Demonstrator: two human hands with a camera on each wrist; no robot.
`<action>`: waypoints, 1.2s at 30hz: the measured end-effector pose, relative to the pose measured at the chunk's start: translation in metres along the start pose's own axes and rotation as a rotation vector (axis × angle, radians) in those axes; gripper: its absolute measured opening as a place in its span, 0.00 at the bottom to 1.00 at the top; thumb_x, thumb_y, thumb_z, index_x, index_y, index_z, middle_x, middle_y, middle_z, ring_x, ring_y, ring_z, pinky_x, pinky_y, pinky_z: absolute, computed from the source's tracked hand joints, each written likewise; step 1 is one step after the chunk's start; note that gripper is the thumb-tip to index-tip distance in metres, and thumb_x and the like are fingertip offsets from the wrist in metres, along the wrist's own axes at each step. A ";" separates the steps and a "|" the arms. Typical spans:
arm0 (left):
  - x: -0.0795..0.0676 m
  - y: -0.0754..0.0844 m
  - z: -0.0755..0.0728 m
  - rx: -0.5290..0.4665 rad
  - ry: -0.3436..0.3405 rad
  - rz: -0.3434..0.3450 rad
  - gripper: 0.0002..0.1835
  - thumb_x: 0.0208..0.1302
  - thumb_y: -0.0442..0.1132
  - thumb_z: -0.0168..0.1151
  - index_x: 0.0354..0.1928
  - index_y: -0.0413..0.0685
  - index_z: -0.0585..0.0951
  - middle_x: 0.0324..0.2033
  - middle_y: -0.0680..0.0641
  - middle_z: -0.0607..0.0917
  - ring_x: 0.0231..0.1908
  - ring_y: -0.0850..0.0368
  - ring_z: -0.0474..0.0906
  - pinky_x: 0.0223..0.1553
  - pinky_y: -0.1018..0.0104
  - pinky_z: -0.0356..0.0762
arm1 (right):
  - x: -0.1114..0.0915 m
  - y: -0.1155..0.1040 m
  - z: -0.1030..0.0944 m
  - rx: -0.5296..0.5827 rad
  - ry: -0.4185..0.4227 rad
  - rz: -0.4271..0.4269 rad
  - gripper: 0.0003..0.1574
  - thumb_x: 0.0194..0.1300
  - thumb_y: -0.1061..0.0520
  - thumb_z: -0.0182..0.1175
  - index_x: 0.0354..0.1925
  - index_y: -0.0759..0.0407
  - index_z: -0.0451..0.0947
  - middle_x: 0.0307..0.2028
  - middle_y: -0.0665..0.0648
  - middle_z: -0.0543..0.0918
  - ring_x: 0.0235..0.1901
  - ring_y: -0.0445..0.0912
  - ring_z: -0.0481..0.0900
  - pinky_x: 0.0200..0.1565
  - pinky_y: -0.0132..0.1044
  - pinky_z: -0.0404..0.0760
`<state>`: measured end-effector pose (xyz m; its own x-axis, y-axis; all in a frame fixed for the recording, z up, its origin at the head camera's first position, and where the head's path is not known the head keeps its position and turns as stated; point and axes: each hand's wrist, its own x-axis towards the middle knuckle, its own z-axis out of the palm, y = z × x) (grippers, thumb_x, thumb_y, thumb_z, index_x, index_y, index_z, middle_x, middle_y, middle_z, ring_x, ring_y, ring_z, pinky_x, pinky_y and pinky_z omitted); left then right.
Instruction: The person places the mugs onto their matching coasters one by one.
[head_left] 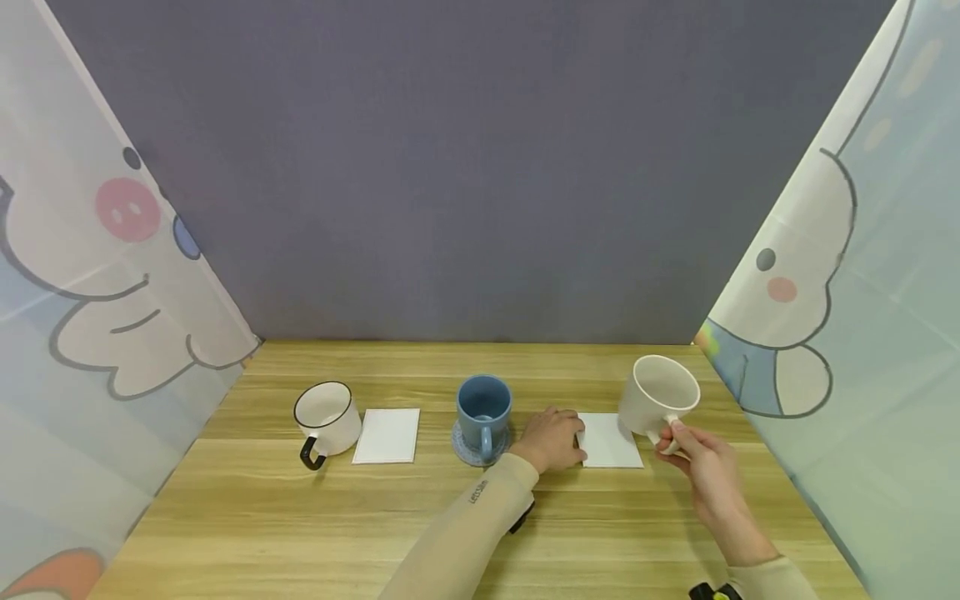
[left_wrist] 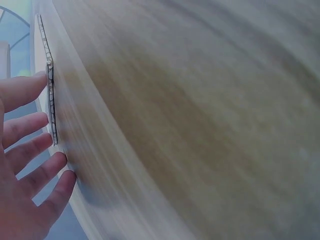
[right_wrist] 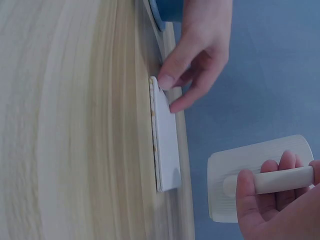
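Observation:
My right hand grips the handle of a white ribbed mug. The mug is tilted and held off the tabletop, overlapping the right end of a white square coaster in the head view. At that coaster's left edge is my left hand, its fingers spread and its fingertips right at the edge in the left wrist view. In the right wrist view the coaster lies flat on the wood, with the left thumb at its near corner.
A blue mug stands on a round grey-blue coaster beside my left forearm. Farther left are another white square coaster and a white mug with a black rim and handle. A grey panel rises behind the wooden table.

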<state>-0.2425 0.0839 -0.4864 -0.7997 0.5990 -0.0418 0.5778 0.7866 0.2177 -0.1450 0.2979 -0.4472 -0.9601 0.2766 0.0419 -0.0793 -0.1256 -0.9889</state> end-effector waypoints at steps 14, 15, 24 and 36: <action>0.001 0.002 -0.001 -0.023 -0.004 -0.020 0.24 0.66 0.58 0.68 0.63 0.65 0.81 0.67 0.61 0.74 0.64 0.58 0.71 0.62 0.59 0.73 | 0.002 0.003 0.020 -0.022 -0.030 0.048 0.19 0.78 0.55 0.55 0.36 0.69 0.83 0.26 0.52 0.83 0.32 0.43 0.83 0.40 0.36 0.86; 0.002 0.001 -0.001 -0.022 -0.003 -0.019 0.24 0.66 0.58 0.68 0.63 0.65 0.82 0.67 0.61 0.74 0.64 0.59 0.71 0.62 0.59 0.73 | 0.003 0.003 0.022 -0.026 -0.030 0.053 0.19 0.78 0.55 0.55 0.36 0.69 0.83 0.26 0.52 0.83 0.32 0.43 0.83 0.40 0.36 0.86; 0.003 -0.001 0.003 -0.002 0.003 -0.021 0.25 0.65 0.59 0.67 0.62 0.66 0.81 0.67 0.61 0.75 0.64 0.58 0.71 0.62 0.59 0.73 | 0.005 0.009 0.036 -0.073 -0.004 0.086 0.19 0.79 0.56 0.54 0.38 0.71 0.82 0.26 0.51 0.83 0.32 0.42 0.83 0.40 0.36 0.86; 0.005 -0.001 0.006 0.014 0.031 -0.024 0.24 0.64 0.60 0.68 0.60 0.64 0.83 0.66 0.62 0.76 0.60 0.60 0.73 0.59 0.63 0.74 | 0.005 0.022 0.043 -0.147 -0.006 0.122 0.20 0.80 0.58 0.51 0.40 0.75 0.80 0.27 0.53 0.81 0.33 0.42 0.80 0.42 0.36 0.86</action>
<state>-0.2458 0.0867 -0.4931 -0.8177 0.5754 -0.0166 0.5606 0.8027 0.2036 -0.1627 0.2551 -0.4624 -0.9618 0.2618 -0.0795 0.0778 -0.0169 -0.9968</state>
